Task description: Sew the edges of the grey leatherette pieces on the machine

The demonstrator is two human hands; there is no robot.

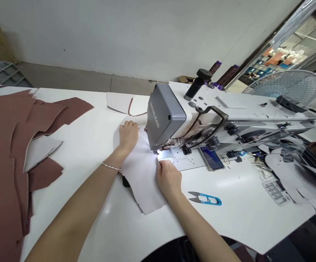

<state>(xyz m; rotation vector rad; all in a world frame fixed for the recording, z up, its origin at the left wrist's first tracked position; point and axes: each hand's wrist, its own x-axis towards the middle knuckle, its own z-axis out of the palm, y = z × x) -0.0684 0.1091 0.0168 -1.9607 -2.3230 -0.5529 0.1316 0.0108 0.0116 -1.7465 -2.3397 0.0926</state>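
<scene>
Plain white wall (119,32) far off, grey floor (73,78) strip beneath; white worktop (228,218) near; mesh fan (286,87) far right, grey crate (2,72) far left.

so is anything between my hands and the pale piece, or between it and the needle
Nothing visible. The left hand lies flat on the pale piece and the right hand touches its edge, which sits at the needle. The blue snips lie off to the right.
</scene>
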